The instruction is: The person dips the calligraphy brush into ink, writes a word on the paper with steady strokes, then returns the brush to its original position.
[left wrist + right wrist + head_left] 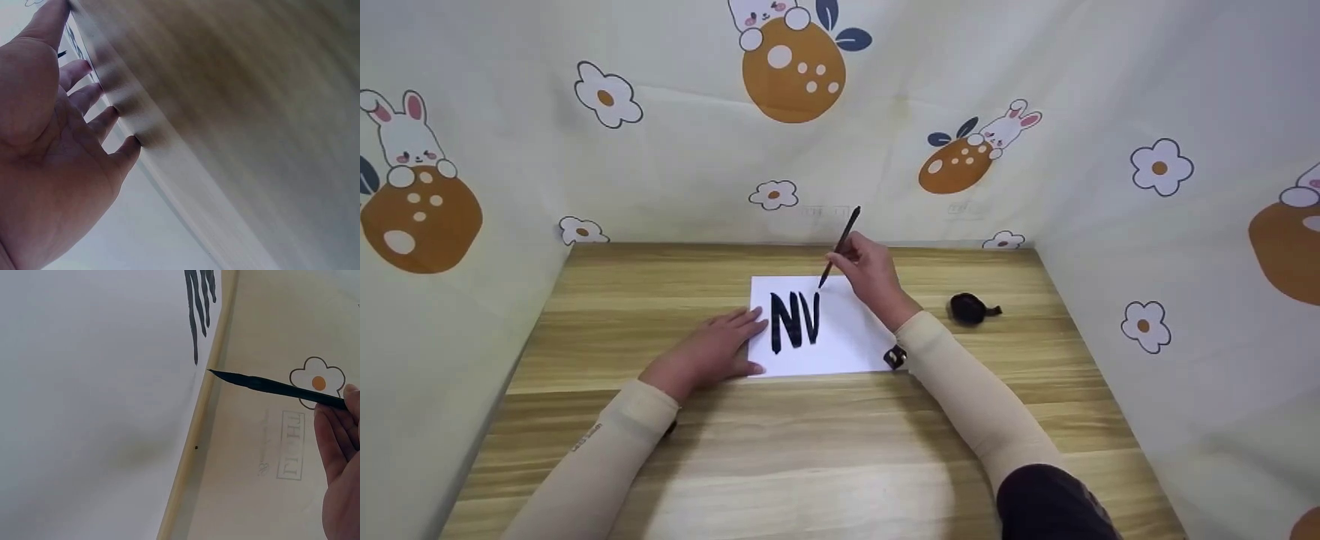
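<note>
On the wooden table lies a white sheet of paper (847,349) with thick black strokes (795,322) that read like N and V. My right hand (872,274) pinches a dark writing brush (264,384) between thumb and fingers. The pointed brush tip is just off the upper end of the last stroke, with a small gap visible in the right wrist view. My left hand (716,345) rests at the paper's left edge, fingers spread and fingertips pressing down. In the left wrist view, the left palm (62,140) faces the camera.
A small round black dish (967,309) with a short handle stands right of the paper. Patterned cloth walls (675,157) rise behind and on both sides of the wooden table (810,450). A small black device (895,357) sits at the right wrist.
</note>
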Available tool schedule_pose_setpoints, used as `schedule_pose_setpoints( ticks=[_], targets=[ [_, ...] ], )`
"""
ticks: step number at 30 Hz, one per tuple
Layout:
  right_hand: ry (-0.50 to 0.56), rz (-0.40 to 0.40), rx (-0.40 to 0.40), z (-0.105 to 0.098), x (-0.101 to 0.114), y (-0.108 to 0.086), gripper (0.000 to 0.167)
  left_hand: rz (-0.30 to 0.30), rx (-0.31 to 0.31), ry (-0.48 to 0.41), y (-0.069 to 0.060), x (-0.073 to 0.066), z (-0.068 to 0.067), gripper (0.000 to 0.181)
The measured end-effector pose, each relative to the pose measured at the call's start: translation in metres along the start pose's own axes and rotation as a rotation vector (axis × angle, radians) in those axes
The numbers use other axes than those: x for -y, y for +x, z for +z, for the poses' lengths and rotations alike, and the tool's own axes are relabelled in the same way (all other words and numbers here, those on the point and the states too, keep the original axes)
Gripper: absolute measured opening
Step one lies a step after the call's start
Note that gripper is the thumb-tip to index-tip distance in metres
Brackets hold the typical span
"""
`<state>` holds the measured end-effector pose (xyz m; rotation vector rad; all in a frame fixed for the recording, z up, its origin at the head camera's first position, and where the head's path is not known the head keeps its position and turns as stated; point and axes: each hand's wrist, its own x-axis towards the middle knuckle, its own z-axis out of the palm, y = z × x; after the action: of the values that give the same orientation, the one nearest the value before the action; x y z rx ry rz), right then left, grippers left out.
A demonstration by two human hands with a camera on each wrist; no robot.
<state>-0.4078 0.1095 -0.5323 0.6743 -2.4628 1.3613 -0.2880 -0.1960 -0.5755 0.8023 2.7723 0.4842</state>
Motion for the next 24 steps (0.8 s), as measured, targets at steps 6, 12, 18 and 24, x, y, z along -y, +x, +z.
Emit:
schedule_pose_setpoints(
  ticks=[6, 12, 18, 24],
  targets=[
    [-0.041, -0.024, 0.006, -0.003, 0.002, -0.003, 0.014, -0.002, -0.002, -0.002, 0.0, 0.0, 0.0, 0.085],
    [-0.098, -0.039, 0.014, -0.004, 0.002, -0.009, 0.011, -0.001, -0.009, 0.002, 0.001, 0.002, 0.002, 0.085],
    [-0.1, -0.082, 0.024, -0.004, 0.002, -0.014, 0.008, 0.002, -0.011, 0.004, 0.001, 0.001, 0.002, 0.086],
    [-0.116, -0.08, 0.041, -0.003, 0.003, -0.017, 0.008, 0.003, -0.012, 0.003, 0.0, 0.0, 0.002, 0.085]
  ],
)
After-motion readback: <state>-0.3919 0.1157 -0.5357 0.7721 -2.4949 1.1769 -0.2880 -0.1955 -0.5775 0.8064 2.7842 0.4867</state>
